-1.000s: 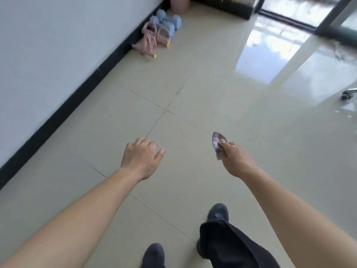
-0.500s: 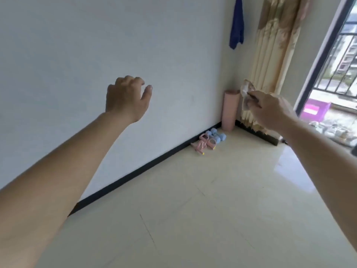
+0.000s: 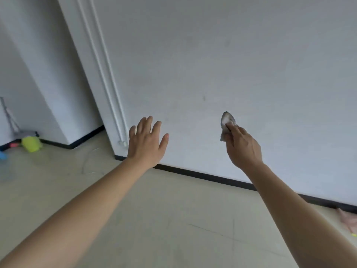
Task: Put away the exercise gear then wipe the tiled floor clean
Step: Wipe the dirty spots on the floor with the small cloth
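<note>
My right hand [image 3: 242, 147] pinches a small crumpled grey-white wipe [image 3: 226, 124] and holds it up in front of the white wall. My left hand [image 3: 145, 141] is raised beside it with fingers spread and straight, holding nothing. Below both arms lies the cream tiled floor [image 3: 158, 219]. At the right edge of the view, by the black skirting, a sliver of pink exercise gear [image 3: 347, 219] with a yellow tip shows on the floor.
A white wall [image 3: 212, 64] with black skirting [image 3: 212, 177] faces me; a white pipe [image 3: 108, 74] runs down its corner. In the far left corner stand a lime-green container [image 3: 31, 144], a blue object [image 3: 2, 155] and a grey-handled cleaning tool [image 3: 11, 120].
The view has swung left, away from the corner with the dumbbells, mat and curtain, to a plain wall. Both hands stay raised; the left fingers have spread. The wipe stays pinched.
</note>
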The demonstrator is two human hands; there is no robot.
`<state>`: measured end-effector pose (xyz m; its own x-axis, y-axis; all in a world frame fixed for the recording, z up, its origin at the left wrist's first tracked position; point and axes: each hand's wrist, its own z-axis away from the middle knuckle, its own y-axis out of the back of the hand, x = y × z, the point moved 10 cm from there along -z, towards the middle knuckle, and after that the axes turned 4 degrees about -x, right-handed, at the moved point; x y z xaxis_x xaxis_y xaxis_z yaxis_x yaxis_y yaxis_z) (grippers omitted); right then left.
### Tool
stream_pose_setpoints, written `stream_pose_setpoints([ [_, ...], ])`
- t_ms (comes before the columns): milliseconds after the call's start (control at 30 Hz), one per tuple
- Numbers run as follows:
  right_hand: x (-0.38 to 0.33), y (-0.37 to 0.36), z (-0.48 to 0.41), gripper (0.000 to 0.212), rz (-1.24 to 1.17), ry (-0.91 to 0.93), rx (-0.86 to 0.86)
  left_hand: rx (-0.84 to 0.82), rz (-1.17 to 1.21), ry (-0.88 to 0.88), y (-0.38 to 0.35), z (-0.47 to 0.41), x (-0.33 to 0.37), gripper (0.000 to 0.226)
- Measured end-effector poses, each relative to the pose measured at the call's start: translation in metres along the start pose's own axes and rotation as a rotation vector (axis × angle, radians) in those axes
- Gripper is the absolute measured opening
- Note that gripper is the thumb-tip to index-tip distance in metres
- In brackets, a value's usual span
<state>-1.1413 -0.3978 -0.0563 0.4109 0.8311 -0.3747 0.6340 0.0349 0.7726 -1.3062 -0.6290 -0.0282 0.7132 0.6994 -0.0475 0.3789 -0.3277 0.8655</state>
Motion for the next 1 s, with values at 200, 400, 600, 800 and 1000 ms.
stream_pose_setpoints([
  [200, -0.304, -0.127, -0.019, 0.034, -0.12, 0.401, -0.113, -0.045, -0.176, 0.346, 0.041, 0.114, -0.274, 0.065],
  [400, -0.611, -0.253, 0.022, 0.052, -0.196, 0.745, -0.185, -0.052, -0.389, 0.551, 0.103, 0.226, -0.517, 0.061],
  [600, -0.807, -0.336, 0.036, 0.038, -0.269, 0.913, -0.205, -0.014, -0.368, 0.755, 0.127, 0.258, -0.703, 0.061],
  [800, -0.897, -0.44, -0.033, 0.048, -0.27, 0.929, -0.197, -0.008, -0.302, 0.802, 0.072, 0.204, -0.832, 0.062],
  [1000, -0.984, -0.56, -0.133, 0.048, -0.31, 0.954, -0.22, 0.008, -0.278, 0.857, 0.004, 0.129, -0.961, 0.057],
])
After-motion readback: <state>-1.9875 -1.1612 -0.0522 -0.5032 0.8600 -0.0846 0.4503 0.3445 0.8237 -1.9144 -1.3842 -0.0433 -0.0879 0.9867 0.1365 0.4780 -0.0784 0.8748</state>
